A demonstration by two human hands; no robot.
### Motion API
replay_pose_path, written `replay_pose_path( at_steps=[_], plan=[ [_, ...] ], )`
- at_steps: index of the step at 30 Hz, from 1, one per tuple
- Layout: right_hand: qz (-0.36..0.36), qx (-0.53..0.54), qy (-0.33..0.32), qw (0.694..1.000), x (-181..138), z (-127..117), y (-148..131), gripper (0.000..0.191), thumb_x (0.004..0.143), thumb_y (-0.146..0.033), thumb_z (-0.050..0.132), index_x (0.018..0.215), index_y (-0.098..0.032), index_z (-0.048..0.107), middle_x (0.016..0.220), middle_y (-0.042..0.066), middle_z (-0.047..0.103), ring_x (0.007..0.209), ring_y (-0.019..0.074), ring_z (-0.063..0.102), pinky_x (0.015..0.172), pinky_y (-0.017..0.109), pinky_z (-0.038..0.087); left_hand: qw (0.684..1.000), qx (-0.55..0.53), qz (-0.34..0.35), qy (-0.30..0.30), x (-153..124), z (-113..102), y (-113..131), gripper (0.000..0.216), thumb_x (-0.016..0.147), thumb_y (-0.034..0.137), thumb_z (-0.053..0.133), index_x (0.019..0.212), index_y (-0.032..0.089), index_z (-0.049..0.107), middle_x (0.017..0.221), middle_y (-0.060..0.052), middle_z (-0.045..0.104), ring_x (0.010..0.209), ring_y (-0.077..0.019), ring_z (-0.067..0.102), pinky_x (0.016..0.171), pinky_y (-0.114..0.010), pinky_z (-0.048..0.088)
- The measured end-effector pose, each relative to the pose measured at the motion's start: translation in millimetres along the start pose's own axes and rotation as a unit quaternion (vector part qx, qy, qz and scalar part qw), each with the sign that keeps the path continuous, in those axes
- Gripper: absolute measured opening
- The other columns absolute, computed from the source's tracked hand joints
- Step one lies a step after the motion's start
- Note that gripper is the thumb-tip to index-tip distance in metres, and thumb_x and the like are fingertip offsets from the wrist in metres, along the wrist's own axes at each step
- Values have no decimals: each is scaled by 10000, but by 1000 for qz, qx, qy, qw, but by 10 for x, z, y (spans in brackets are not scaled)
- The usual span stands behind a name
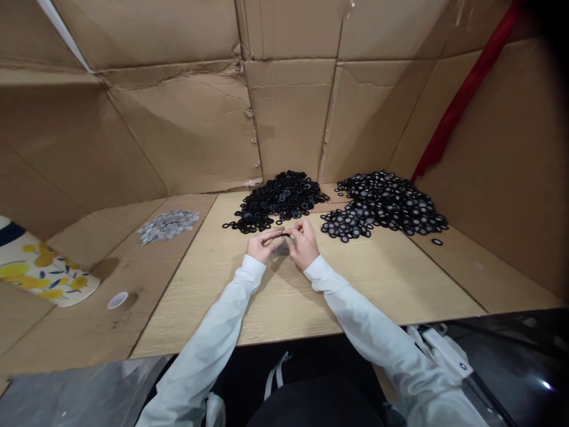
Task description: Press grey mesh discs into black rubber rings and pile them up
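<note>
My left hand (262, 244) and my right hand (304, 244) meet over the middle of the wooden board, fingers pinched on a small black ring (285, 235) between them. Whether a disc sits inside the ring is too small to tell. Under the fingers, a few grey discs (281, 248) are partly visible. Just beyond my hands lies a heap of black rings (280, 198). To the right is a large pile of black rings with pale centres (391, 201). A flat pile of grey discs (169, 226) rests at the left.
Cardboard walls (288, 118) enclose the board (213, 284) at the back and sides. At the left stand a floral-patterned cylinder (57, 273) and a small white round object (118, 300). One pale-centred ring (437, 242) lies apart at the right. A red strip (462, 107) hangs along the right wall.
</note>
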State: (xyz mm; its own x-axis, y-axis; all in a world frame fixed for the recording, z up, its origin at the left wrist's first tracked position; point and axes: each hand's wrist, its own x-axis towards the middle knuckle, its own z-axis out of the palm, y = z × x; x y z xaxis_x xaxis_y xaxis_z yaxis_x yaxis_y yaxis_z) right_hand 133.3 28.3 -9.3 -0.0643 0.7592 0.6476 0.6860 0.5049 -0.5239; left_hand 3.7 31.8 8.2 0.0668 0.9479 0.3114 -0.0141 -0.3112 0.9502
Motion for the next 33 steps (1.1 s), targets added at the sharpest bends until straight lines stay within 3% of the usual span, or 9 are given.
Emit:
replay_pose_path(
  at_steps=[4, 7, 10, 15, 19, 23, 29, 33],
  plan=[
    [19, 104, 0, 994, 18, 21, 16, 105, 678, -198, 481, 743, -179, 561, 853, 57, 386, 870, 192, 413, 778, 361, 376, 999, -13, -27, 15, 11, 9, -22, 146, 493, 232, 688, 622, 164, 673, 808, -79, 662, 860, -213, 574, 873, -344, 379],
    [82, 243, -11, 966, 41, 64, 37, 111, 672, -273, 501, 687, -179, 559, 843, 38, 399, 823, 155, 454, 693, 294, 420, 993, -80, -77, 41, 9, 44, -65, 252, 445, 267, 717, 656, 138, 671, 815, -81, 661, 827, -221, 584, 826, -361, 414],
    [137, 308, -12, 941, 58, 80, 37, 139, 642, -307, 531, 636, -171, 558, 808, 27, 415, 798, 142, 467, 627, 255, 422, 981, -145, -114, 55, -11, 91, -72, 331, 395, 297, 739, 671, 129, 668, 807, -80, 662, 793, -217, 594, 803, -369, 431],
    [148, 292, -5, 945, 63, 51, 14, 82, 617, -237, 524, 607, -158, 543, 777, 16, 430, 729, 120, 465, 553, 224, 404, 990, -100, -91, 45, -40, 97, -27, 289, 416, 260, 734, 670, 133, 675, 800, -87, 665, 835, -225, 585, 838, -370, 407],
    [140, 267, -18, 953, 52, 38, -7, 89, 629, -235, 513, 602, -156, 544, 775, 20, 440, 705, 122, 462, 540, 230, 403, 993, -62, -62, 76, -35, 82, -117, 186, 470, 235, 703, 632, 148, 677, 768, -78, 668, 831, -226, 585, 833, -371, 404],
    [145, 235, 1, 961, 28, 64, -4, 95, 637, -244, 515, 605, -162, 551, 769, 24, 432, 724, 139, 468, 578, 259, 420, 993, -69, -17, 99, -48, 116, -199, 152, 524, 238, 670, 659, 169, 678, 817, -71, 658, 854, -212, 571, 798, -352, 421],
    [154, 174, 21, 972, 5, 115, 16, 88, 633, -235, 522, 640, -168, 578, 788, 38, 387, 818, 178, 449, 668, 305, 435, 987, 51, 75, 129, -125, 144, -75, 88, 553, 237, 654, 613, 176, 673, 787, -58, 598, 783, -172, 555, 736, -310, 442],
    [162, 168, 28, 972, 16, 131, 11, 80, 635, -230, 519, 626, -169, 570, 763, 34, 378, 817, 182, 438, 695, 326, 435, 984, 60, 109, 128, -134, 137, -60, 86, 571, 234, 645, 635, 185, 676, 788, -44, 556, 775, -151, 543, 764, -297, 430]
  ],
)
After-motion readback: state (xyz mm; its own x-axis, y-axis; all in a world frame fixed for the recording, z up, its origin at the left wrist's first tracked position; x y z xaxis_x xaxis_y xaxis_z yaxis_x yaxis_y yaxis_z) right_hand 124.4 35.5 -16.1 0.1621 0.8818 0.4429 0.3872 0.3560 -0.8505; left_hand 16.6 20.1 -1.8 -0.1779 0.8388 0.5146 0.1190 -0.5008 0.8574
